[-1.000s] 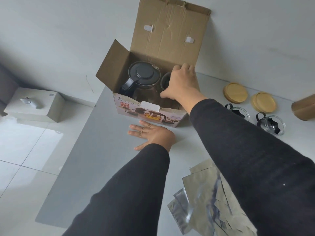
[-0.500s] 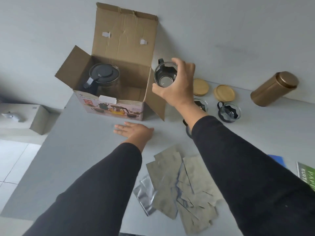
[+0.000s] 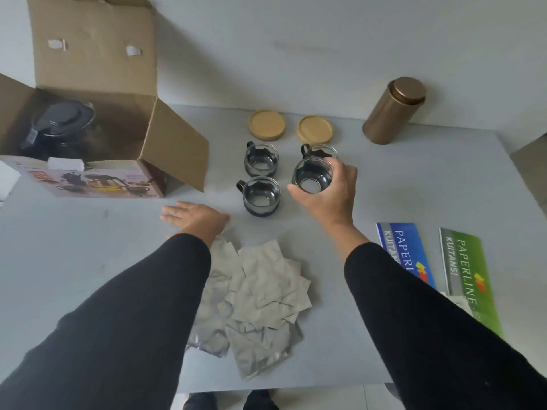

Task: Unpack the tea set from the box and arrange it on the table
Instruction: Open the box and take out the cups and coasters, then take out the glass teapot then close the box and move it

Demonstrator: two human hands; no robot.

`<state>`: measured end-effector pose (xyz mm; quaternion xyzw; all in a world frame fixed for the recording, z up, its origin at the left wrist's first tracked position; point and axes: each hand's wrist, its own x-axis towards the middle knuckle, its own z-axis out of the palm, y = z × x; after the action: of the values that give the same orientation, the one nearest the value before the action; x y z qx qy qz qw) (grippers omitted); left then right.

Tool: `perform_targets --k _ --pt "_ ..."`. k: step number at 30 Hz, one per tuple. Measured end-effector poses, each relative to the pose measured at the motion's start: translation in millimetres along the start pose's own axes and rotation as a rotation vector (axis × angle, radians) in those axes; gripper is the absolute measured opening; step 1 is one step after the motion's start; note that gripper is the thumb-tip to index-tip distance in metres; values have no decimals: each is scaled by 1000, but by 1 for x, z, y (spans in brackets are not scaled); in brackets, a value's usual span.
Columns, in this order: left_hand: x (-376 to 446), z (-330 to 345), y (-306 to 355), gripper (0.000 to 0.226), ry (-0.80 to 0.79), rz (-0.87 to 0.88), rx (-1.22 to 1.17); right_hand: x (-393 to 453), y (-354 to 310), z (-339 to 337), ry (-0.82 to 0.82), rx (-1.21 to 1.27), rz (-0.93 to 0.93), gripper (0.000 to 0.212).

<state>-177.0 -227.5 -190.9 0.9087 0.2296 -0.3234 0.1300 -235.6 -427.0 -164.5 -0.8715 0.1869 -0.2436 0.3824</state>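
The open cardboard box stands at the back left of the grey table, with a glass teapot with a dark lid still inside it. My right hand grips a glass cup by its rim, held just in front of another cup with a black handle. Two more glass cups in black holders stand to the left, one further back and one nearer. My left hand lies flat and open on the table in front of the box.
Two round wooden lids lie behind the cups. A bronze canister stands at the back right. Several silver foil pouches are piled near the front edge. A blue booklet and a green booklet lie on the right.
My right hand lifted a glass cup out of the box and carried it right and down to the group of cups. My view swung right. The left hand stayed flat on the table.
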Motion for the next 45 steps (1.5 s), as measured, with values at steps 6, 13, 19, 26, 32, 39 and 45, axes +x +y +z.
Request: perform_targets --k 6,13,19,26,32,39,45 --pt "-1 -1 7 108 25 -15 115 -12 42 -2 -120 -3 93 82" --pt "0 2 7 107 33 -24 110 -12 58 4 -210 -7 156 83" --pt "6 4 9 108 35 -42 118 -3 63 1 -242 -13 147 83" --pt "13 6 12 108 31 -61 170 0 67 0 -274 22 158 86" --pt "16 6 10 108 36 -46 146 -2 63 -6 -308 -13 138 96" --pt "16 11 -16 98 108 71 -89 -2 18 -13 -185 -27 -59 82" --pt "15 -8 -62 74 92 109 -167 10 -52 9 -218 13 -226 62"
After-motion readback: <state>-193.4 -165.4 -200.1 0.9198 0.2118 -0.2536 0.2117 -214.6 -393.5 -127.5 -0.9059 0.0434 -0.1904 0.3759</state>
